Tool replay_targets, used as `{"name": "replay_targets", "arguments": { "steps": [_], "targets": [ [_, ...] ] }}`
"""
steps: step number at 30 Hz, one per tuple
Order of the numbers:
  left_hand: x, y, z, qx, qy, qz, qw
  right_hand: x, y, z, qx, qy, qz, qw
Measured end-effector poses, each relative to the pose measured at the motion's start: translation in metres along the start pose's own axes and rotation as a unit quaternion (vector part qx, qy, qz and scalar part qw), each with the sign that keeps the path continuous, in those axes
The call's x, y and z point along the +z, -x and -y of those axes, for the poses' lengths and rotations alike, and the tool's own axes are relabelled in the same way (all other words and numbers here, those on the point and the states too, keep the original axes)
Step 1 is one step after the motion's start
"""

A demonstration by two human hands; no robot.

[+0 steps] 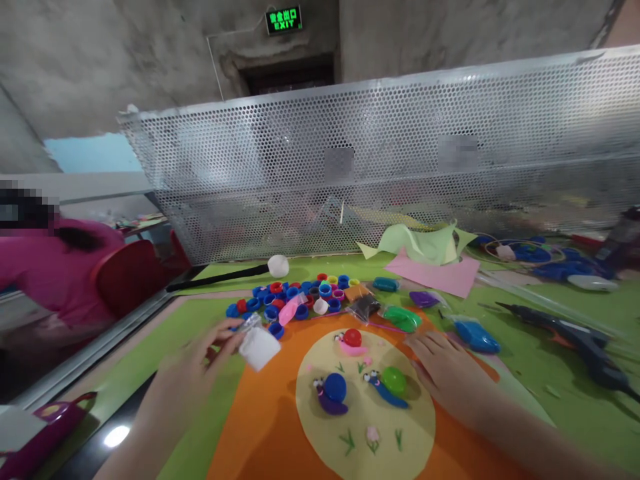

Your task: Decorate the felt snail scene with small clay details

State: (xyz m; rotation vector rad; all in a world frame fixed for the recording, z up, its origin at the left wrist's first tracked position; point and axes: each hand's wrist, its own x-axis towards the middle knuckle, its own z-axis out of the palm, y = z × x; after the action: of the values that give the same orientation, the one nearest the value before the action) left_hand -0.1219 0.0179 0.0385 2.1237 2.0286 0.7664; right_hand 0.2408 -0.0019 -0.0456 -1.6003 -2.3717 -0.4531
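My left hand [203, 360] pinches a small packet of white clay [257, 345] just left of the orange sheet [260, 427]. My right hand [450, 373] lies flat with fingers spread on the orange sheet, beside the pale yellow circle [365, 427]. On that circle sit three clay snails with bottle-cap shells: a red one [351, 340], a blue one [333, 392] and a green one [390, 383].
A pile of several blue and red bottle caps [295, 297] lies beyond the sheet, with clay packets [403, 319] beside it. A black glue gun [575, 337] rests at the right. Paper sheets [430, 257] lean near a perforated metal screen [380, 160]. A person in pink [55, 273] sits at left.
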Motion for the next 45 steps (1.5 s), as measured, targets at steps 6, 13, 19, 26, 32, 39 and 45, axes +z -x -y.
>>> {"name": "replay_targets", "arguments": {
  "steps": [6, 13, 19, 26, 32, 39, 45],
  "targets": [
    [0.008, -0.005, 0.007, 0.022, -0.003, 0.070, 0.997, 0.000, 0.000, -0.001, -0.007, 0.003, -0.003, 1.000],
    [0.013, -0.008, 0.010, 0.024, -0.013, 0.132, 0.991, 0.002, 0.001, -0.002, -0.012, 0.000, -0.011, 1.000],
    [0.009, -0.010, 0.012, 0.010, -0.006, 0.143, 0.990, 0.002, 0.001, -0.003, -0.019, 0.005, -0.019, 1.000],
    [0.008, -0.011, 0.010, 0.002, 0.008, 0.145, 0.989, -0.001, 0.001, -0.004, -0.035, 0.007, -0.030, 0.999],
    [0.006, -0.014, 0.002, -0.028, -0.010, 0.139, 0.990, -0.002, 0.000, -0.002, -0.032, 0.009, -0.033, 0.999],
    [0.008, -0.015, 0.006, -0.025, -0.046, 0.173, 0.983, 0.000, 0.001, -0.002, -0.025, 0.004, -0.030, 0.999],
    [0.006, -0.012, 0.007, 0.001, -0.033, 0.137, 0.990, 0.002, 0.001, -0.003, -0.026, 0.004, -0.033, 0.999]
  ]
}}
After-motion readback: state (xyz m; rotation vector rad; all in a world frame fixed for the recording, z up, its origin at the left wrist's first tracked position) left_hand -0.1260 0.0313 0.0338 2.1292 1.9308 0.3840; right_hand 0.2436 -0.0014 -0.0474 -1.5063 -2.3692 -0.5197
